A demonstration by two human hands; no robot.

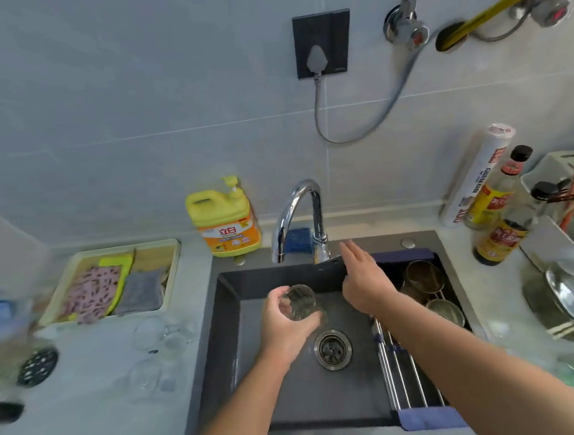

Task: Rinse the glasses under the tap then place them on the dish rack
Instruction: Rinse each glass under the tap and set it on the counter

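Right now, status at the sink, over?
Left hand grips a glass over the sink. Right hand open at the tap. Dish rack holds metal cups, near bars bare.

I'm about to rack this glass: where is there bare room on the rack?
The near half of the dish rack, between the metal cups and the blue end strip, is bare. Its far end is crowded with those cups.

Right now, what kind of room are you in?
Probably a home kitchen: a dark sink with a chrome tap, a yellow dish soap jug behind it, and sauce bottles on the counter.
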